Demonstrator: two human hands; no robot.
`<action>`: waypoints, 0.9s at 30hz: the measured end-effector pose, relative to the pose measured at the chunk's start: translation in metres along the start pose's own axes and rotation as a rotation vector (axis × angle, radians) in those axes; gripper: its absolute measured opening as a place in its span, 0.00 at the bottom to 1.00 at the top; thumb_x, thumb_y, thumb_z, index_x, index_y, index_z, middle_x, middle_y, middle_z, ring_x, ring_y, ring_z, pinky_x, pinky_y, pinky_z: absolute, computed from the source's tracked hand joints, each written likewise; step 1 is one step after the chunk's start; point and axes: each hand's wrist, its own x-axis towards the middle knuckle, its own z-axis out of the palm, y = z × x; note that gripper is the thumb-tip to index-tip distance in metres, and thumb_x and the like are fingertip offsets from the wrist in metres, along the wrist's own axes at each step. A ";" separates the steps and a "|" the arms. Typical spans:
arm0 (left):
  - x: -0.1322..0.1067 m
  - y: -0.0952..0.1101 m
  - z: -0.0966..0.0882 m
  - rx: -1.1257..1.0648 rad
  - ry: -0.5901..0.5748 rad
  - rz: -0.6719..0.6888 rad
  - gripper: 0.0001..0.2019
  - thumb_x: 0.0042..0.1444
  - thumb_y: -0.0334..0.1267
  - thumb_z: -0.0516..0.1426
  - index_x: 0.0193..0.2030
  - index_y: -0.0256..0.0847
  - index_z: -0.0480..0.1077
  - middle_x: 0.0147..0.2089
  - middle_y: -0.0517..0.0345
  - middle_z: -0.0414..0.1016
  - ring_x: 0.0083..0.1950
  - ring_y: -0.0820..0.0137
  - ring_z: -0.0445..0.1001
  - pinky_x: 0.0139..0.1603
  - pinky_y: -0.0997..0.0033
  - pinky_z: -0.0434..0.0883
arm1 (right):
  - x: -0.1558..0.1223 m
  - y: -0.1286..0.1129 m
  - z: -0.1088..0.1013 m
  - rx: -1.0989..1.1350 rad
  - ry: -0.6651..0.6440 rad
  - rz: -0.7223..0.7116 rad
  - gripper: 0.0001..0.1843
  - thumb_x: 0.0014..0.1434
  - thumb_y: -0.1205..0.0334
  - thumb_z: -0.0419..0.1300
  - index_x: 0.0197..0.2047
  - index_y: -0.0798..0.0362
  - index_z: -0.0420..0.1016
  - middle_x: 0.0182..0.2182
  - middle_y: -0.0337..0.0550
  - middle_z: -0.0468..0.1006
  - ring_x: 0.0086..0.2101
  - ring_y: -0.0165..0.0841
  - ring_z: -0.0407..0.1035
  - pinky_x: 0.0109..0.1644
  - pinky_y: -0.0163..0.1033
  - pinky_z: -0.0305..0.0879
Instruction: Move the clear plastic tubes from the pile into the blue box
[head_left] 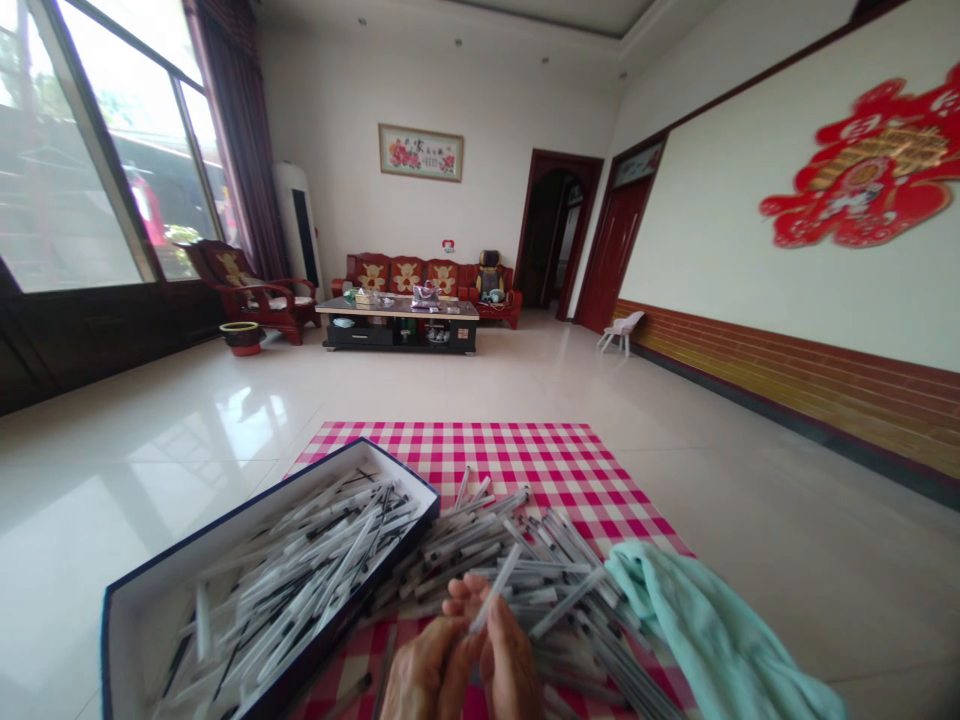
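A: What do the hands hold?
B: A clear plastic tube [495, 588] is pinched between the half-curled left hand [424, 672] and right hand [511, 670], over the near edge of the checked cloth [480, 450].

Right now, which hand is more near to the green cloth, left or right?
Right. The right hand is apart from the green cloth, on its left in view; the left hand is farther away, on the right hand's other side.

Hands [431, 670] cut off by the bottom edge, thin tubes' [465, 540] contents too small to tell.
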 end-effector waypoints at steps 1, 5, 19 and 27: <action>0.003 -0.002 -0.009 0.051 0.022 0.029 0.14 0.58 0.48 0.52 0.33 0.43 0.75 0.26 0.57 0.76 0.27 0.69 0.74 0.30 0.76 0.69 | 0.003 0.001 -0.003 0.021 0.012 -0.008 0.28 0.49 0.40 0.62 0.46 0.52 0.75 0.43 0.50 0.80 0.42 0.43 0.74 0.43 0.45 0.71; 0.018 -0.016 -0.067 0.481 0.209 0.090 0.13 0.60 0.43 0.49 0.40 0.43 0.73 0.36 0.55 0.77 0.35 0.68 0.76 0.34 0.74 0.69 | 0.009 -0.001 -0.014 0.030 0.131 -0.087 0.25 0.50 0.44 0.64 0.46 0.51 0.74 0.41 0.46 0.81 0.39 0.41 0.75 0.39 0.43 0.72; 0.022 0.001 -0.116 0.822 0.123 -0.056 0.13 0.61 0.41 0.48 0.44 0.45 0.73 0.42 0.58 0.77 0.40 0.68 0.77 0.40 0.72 0.68 | -0.002 -0.013 -0.013 -0.255 0.046 -0.214 0.15 0.56 0.50 0.59 0.41 0.53 0.74 0.30 0.41 0.76 0.30 0.35 0.70 0.37 0.40 0.69; -0.010 -0.022 -0.095 0.979 -0.366 -0.165 0.16 0.59 0.29 0.45 0.36 0.41 0.74 0.38 0.50 0.78 0.36 0.63 0.79 0.31 0.71 0.67 | -0.013 -0.006 0.002 -0.395 0.046 -0.384 0.15 0.55 0.50 0.59 0.39 0.51 0.75 0.29 0.42 0.78 0.29 0.36 0.73 0.36 0.38 0.69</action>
